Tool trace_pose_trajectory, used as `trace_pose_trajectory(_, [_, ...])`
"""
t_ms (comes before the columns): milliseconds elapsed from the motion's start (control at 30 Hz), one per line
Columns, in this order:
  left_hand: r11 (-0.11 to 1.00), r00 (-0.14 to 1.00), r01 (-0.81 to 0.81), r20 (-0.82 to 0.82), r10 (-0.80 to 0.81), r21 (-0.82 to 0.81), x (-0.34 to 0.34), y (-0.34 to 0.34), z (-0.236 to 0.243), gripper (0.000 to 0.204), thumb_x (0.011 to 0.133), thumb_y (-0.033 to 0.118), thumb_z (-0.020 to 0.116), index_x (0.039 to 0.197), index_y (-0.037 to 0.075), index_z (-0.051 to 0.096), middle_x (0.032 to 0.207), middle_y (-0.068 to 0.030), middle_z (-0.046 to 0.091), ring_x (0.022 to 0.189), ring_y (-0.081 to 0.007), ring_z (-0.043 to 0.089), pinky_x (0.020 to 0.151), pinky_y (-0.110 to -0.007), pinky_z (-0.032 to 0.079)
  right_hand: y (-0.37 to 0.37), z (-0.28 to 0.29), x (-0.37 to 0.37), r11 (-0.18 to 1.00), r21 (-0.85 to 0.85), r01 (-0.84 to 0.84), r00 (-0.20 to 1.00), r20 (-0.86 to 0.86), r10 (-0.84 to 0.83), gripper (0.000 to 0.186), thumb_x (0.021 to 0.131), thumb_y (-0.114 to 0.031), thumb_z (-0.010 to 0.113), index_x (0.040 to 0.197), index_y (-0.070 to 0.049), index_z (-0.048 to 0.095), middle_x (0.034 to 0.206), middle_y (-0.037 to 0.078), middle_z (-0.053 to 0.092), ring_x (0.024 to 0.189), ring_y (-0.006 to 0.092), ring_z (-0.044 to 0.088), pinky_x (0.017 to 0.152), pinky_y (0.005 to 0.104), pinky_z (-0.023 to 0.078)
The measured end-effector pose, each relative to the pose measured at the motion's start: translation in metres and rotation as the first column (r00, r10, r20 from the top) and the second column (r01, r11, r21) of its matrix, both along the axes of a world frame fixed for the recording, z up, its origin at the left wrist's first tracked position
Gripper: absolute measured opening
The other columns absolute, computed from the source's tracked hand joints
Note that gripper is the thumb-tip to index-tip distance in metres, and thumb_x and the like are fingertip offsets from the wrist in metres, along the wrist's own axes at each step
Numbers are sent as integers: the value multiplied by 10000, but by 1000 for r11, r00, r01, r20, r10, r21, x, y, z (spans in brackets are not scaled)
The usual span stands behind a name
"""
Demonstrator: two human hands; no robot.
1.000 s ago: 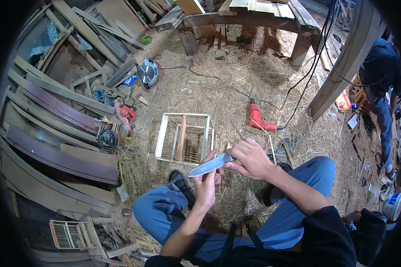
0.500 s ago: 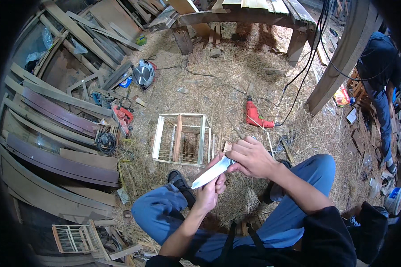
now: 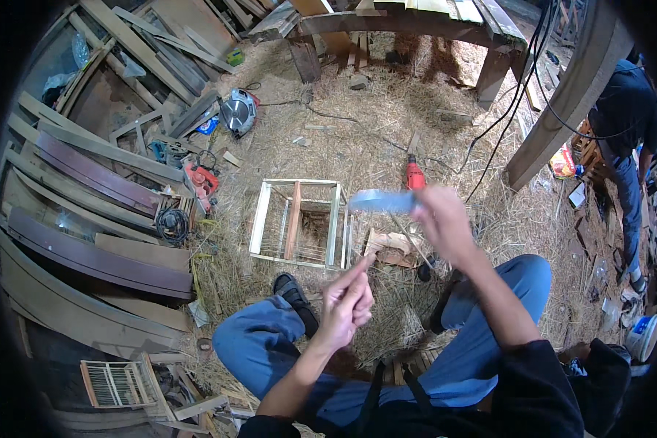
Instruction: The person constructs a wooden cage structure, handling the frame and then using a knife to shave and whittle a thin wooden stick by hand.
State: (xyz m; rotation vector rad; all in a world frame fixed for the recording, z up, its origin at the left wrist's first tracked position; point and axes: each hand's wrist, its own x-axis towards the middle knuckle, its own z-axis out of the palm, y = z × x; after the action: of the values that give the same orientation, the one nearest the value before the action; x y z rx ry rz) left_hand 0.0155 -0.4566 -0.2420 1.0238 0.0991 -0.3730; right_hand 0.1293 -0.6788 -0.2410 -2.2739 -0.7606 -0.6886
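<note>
My right hand is closed round the handle of a knife, raised above the floor between my knees and blurred by motion. Its wide pale blade points left, past the corner of a small wooden frame. Lower down, my left hand is closed, with a slim brownish shape running up and right from its fingers; whether that is a strip of wood or a finger I cannot tell. Just ahead of the left hand stands the box-like wooden frame with thin bars. Pale wood or bark pieces lie beside it.
A red drill lies beyond my right hand. A circular saw and a red power tool are at the left, near stacked boards. A wooden post, hanging cables and another person are on the right. Straw and shavings cover the floor.
The knife has lifted away from my left hand, moving up and right with my right hand. Its blade now points left instead of down-left across the left fingers.
</note>
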Motion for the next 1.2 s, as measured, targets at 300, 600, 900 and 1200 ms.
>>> trace_pose_trajectory(300, [997, 996, -77, -51, 78, 14, 5, 7, -10, 495, 1033, 254, 527, 1504, 163, 402, 666, 55, 385, 540, -24, 341, 448, -179, 235, 25, 6, -36, 932, -190, -307, 952, -79, 297, 307, 886, -385, 610, 955, -89, 560, 834, 60, 528, 785, 255, 539, 734, 374, 420])
trace_pose_trajectory(600, [998, 998, -6, -61, 2, -64, -1, 6, -7, 513, 1024, 193, 543, 1513, 149, 394, 668, 48, 346, 547, -41, 297, 470, -202, 227, 20, 8, -31, 924, -247, -290, 956, -37, 290, 327, 889, -431, 578, 928, -107, 552, 818, 44, 503, 788, 232, 535, 721, 356, 404])
trace_pose_trajectory(900, [998, 999, 38, -28, -39, -48, 4, 4, -4, 508, 1035, 166, 509, 1523, 157, 368, 642, 46, 316, 511, -44, 259, 451, -201, 207, 8, 1, -25, 944, -248, -219, 973, 21, 232, 372, 882, -468, 570, 944, -102, 570, 815, 44, 496, 771, 227, 523, 705, 363, 389])
trace_pose_trajectory(1200, [997, 999, -51, -12, 50, -56, 6, 5, -4, 340, 1041, 200, 532, 1370, 115, 536, 630, 59, 335, 498, -23, 277, 417, -193, 204, 3, 4, -11, 960, -265, -92, 994, 37, 105, 347, 929, -426, 533, 964, -86, 587, 818, 50, 498, 803, 238, 518, 736, 371, 391])
